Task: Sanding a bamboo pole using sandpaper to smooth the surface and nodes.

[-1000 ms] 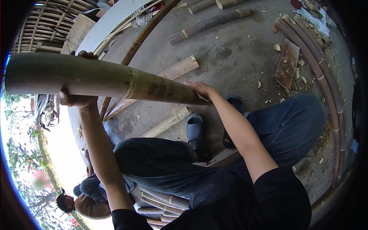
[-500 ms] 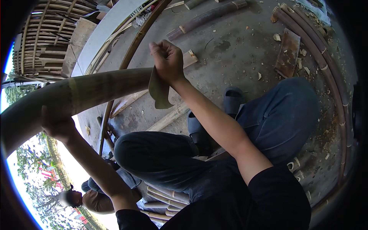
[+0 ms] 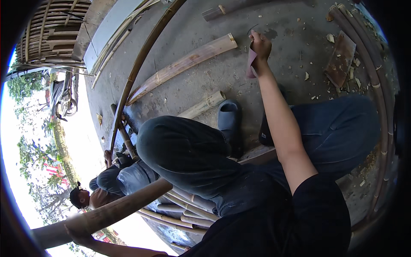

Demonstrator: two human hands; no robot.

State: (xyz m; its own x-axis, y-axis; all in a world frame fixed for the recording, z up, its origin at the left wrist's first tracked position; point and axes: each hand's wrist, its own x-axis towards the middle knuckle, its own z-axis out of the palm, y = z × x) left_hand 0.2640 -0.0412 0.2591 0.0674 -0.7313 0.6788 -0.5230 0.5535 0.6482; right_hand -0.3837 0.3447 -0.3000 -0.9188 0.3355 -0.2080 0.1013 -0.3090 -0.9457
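My left hand (image 3: 79, 236) grips a thick brown bamboo pole (image 3: 128, 205) from below, at the lower left. The pole slants up to the right, and its near end lies beside my bent left knee. Out in front, at the end of my stretched arm, my right hand (image 3: 261, 46) is closed on a thin, bent sheet (image 3: 251, 62). This purplish-brown sheet hangs beside my wrist and looks like sandpaper, though I cannot be certain of its kind. A wide gap separates the sheet from the pole.
A split bamboo length (image 3: 184, 64) and a shorter bamboo piece (image 3: 203, 105) lie on the floor ahead. Long poles (image 3: 376, 85) line the right side near a rusty plate (image 3: 340, 60) and chips. Cut bamboo (image 3: 188, 214) is stacked lower left, near another person (image 3: 107, 192).
My left hand has swung the bamboo pole down and back towards my body. My right hand has moved away from the pole, forward and to the right, still holding the sheet.
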